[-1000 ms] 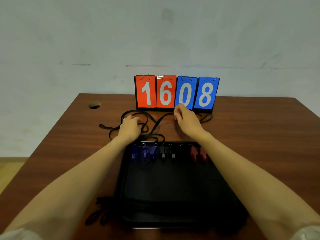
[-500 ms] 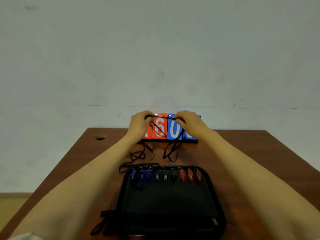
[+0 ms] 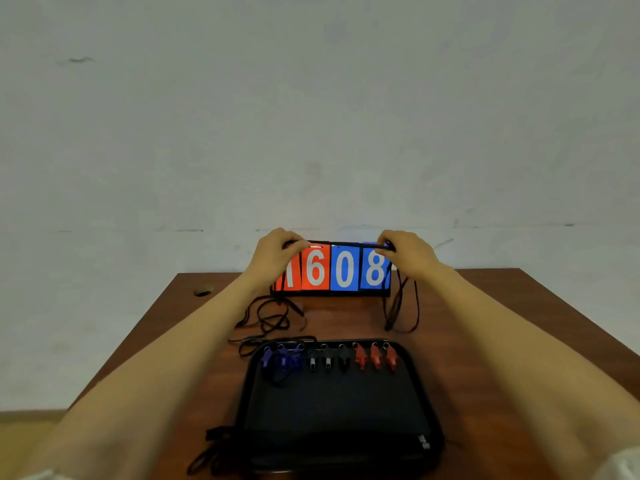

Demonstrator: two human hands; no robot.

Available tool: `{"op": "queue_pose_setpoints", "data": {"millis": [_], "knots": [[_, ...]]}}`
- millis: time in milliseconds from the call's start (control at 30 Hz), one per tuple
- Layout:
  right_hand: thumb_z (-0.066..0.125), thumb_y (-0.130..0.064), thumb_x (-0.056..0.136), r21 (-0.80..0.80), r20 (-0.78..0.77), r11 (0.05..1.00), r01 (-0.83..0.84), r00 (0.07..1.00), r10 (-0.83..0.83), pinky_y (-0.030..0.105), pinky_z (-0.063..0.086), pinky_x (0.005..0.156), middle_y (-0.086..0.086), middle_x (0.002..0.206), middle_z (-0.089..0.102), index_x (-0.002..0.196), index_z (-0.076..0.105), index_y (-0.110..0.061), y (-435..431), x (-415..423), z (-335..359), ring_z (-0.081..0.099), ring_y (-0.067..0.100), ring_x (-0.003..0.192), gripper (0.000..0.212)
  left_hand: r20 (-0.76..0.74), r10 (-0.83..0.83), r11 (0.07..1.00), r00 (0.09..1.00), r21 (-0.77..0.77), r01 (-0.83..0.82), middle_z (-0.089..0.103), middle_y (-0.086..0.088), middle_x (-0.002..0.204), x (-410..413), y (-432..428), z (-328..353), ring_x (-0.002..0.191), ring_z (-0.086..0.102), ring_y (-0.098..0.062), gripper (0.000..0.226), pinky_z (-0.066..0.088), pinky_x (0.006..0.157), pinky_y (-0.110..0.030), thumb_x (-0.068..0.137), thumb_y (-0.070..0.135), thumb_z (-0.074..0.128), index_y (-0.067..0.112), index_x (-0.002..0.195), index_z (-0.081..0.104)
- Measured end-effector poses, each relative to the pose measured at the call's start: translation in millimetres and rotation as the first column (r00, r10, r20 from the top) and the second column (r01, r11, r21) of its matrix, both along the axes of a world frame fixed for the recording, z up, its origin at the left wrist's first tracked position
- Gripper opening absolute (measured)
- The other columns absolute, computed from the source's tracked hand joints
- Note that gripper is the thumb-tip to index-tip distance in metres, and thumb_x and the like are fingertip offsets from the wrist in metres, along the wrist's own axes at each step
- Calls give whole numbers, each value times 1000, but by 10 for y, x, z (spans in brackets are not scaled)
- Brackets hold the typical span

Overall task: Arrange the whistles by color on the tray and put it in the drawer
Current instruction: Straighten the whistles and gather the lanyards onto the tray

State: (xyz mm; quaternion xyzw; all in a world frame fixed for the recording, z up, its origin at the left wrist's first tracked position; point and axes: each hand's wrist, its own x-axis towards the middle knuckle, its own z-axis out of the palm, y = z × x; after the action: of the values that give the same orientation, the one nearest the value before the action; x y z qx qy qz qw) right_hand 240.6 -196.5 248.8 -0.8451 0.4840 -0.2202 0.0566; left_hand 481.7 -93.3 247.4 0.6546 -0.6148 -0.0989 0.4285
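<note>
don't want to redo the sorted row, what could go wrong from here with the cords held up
1. The left hand and right hand pinch the black cords above the table; if these run to the whistles, a tug could drag the blue whistles or red whistles out of their row on the tray.
2. The cords hang right by the scoreboard and could snag or tip it.

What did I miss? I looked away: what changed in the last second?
Both hands rose off the table gripping the black cords, then spread apart, left hand leftward, right hand rightward, in front of the scoreboard. Whistles and tray stayed put.
</note>
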Motion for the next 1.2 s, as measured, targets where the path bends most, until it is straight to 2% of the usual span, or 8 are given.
{"op": "queue_pose_setpoints", "data": {"millis": [267,467,633,767,867,933,1100,1200], "knots": [[41,-26,99,143,217,985,100,968,-129,28,38,60,-4,77,57,95,62,-10,62,-417,1,52,18,73,27,-301,172,979,938,-49,-196,65,-3,97,101,49,-8,88,55,-15,27,39,75,-24,94,25,53,5,103,68],[44,-12,98,451,609,890,71,705,-364,26,54,56,13,75,60,99,61,3,-32,-395,17,55,18,56,23,-292,124,987,948,-66,-149,63,-3,85,-83,19,-13,71,57,-11,25,44,64,-20,95,30,52,9,99,65],[44,-7,97,187,751,977,105,626,-211,22,47,75,10,110,62,109,58,-8,-102,-244,112,61,15,88,18,-287,106,992,952,-40,-122,62,3,80,-133,-39,-84,83,60,-17,17,48,72,-24,95,30,51,17,91,60],[42,-6,97,25,575,997,77,815,-77,24,42,89,10,122,57,116,57,-6,-136,-72,41,52,14,101,24,-277,93,994,956,-31,-106,60,-1,83,-204,-70,-142,71,53,-10,24,47,67,-21,95,27,52,8,101,65],[45,-11,97,320,71,947,36,996,-61,28,43,90,13,142,46,140,40,-9,-122,-60,-218,53,19,109,43,-230,65,997,971,-18,-71,59,-2,86,-254,-73,-165,77,54,-14,27,44,69,-21,94,28,53,7,107,65],[48,-15,97,424,-175,904,57,984,21,28,44,89,13,148,38,147,28,-13,-9,-53,-345,55,17,108,55,-169,38,999,985,-6,-40,59,-2,88,-288,-66,-180,81,55,-14,28,42,63,-14,94,29,54,9,109,66],[62,-30,90,420,220,859,-292,951,216,30,33,106,-4,137,49,137,43,-24,353,262,-382,44,10,126,51,-21,-70,998,997,-8,70,70,-6,98,-384,7,-187,85,60,-21,24,44,68,-18,94,29,55,12,103,70],[56,-35,93,398,369,844,-359,905,210,29,38,100,-4,115,60,110,58,-26,499,381,-318,53,11,111,19,55,-131,991,990,-14,132,70,-6,99,-450,88,-168,87,62,-24,23,46,72,-26,94,26,54,12,100,71]]}}
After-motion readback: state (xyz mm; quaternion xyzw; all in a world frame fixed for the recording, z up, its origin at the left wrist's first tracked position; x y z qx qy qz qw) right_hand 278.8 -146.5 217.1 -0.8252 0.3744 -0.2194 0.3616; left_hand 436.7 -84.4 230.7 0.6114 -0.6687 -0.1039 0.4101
